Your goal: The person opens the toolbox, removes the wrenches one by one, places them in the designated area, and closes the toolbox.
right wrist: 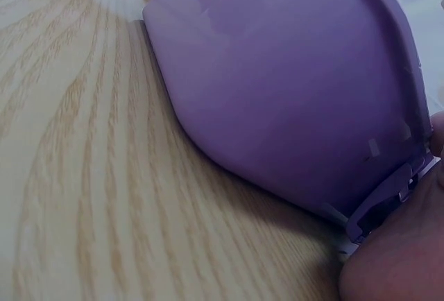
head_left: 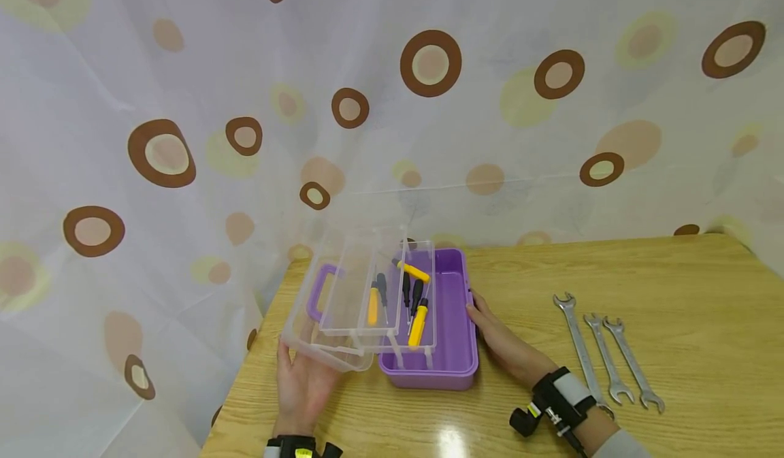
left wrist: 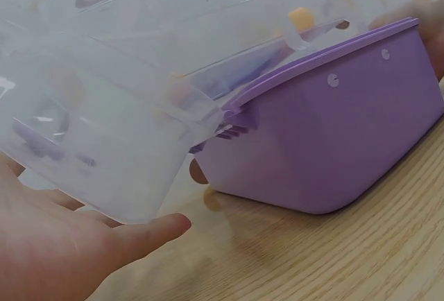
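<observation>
A purple toolbox (head_left: 454, 308) stands on the table, its clear lid (head_left: 300, 322) swung over to the left. Beneath the lid's near left corner is my left hand (head_left: 305, 383), palm up, with straight fingers supporting it. My right hand (head_left: 505, 342) holds the toolbox's right side by the latch (right wrist: 381, 204), thumb at the rim. Clear tiered trays (head_left: 367, 339) extend over the toolbox's left half. Several screwdrivers with yellow or black handles lie in them, including a yellow screwdriver (head_left: 418, 325) and a black screwdriver (head_left: 416, 293). A purple handle (head_left: 315, 295) shows through the lid.
Three open-ended wrenches lie side by side to the right: a longer wrench (head_left: 580, 346), a middle wrench (head_left: 608, 357) and a right-hand wrench (head_left: 633, 363). The wooden table (head_left: 520, 274) meets a spotted curtain (head_left: 490, 131) at the back and left.
</observation>
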Tool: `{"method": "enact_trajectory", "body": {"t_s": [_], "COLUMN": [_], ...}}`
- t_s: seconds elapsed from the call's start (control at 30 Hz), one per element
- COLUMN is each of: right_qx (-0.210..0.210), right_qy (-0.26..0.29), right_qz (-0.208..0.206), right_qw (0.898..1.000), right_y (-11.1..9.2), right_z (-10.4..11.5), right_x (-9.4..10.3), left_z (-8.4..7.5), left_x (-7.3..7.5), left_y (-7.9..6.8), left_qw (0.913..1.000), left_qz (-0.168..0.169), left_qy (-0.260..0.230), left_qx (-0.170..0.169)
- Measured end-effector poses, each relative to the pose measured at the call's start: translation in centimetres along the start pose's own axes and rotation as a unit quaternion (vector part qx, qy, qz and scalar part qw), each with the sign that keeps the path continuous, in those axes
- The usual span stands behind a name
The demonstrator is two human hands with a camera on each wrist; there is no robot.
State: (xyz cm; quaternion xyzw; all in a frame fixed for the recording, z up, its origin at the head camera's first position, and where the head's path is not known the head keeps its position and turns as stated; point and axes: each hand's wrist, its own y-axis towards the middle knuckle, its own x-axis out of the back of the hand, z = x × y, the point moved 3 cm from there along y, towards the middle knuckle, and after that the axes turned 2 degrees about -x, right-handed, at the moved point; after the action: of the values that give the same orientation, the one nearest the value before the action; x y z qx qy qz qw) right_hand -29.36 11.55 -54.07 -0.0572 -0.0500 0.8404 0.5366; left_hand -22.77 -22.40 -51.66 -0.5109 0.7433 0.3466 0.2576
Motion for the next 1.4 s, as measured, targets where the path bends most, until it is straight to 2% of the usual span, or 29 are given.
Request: {"method": "enact_trajectory", "body": {"t_s": [0.33, 0.63, 0.8, 1.03, 1.23, 1.4], "right_qx": [-0.004, -0.003, -0.01, 0.002, -0.004, -0.009], "right_qy": [-0.005, -0.002, -0.006, -0.006, -0.011, -0.017], "right_qz": [-0.003, 0.004, 0.001, -0.002, 0.001, -0.005], "right_qw": [1.0, 1.0, 1.0, 1.0, 1.0, 1.0], "right_y": [0.09, -0.09, -0.01, 0.22, 0.14, 0.13], "right_z": [-0.12, -0.35, -0.51, -0.38, -0.26, -0.13], "right_x": [0.15, 0.13, 0.22, 0.2, 0.16, 0.07], "left_z": [0.56, 0.68, 0.64, 0.58, 0.65, 0.65], "left_x": [-0.1, 0.02, -0.15, -0.48, -0.71, -0.76], "left_y": [0.23, 0.07, 0.09, 0.37, 0.44, 0.44], "left_qw": [0.9997, 0.9993, 0.9996, 0.9984, 0.9963, 0.9948], "left_qz": [-0.019, 0.011, 0.004, -0.011, -0.027, -0.01], "left_qy": [0.013, 0.034, 0.028, 0.055, 0.081, 0.102], "left_qx": [0.008, 0.005, 0.006, 0.001, 0.003, -0.002]}}
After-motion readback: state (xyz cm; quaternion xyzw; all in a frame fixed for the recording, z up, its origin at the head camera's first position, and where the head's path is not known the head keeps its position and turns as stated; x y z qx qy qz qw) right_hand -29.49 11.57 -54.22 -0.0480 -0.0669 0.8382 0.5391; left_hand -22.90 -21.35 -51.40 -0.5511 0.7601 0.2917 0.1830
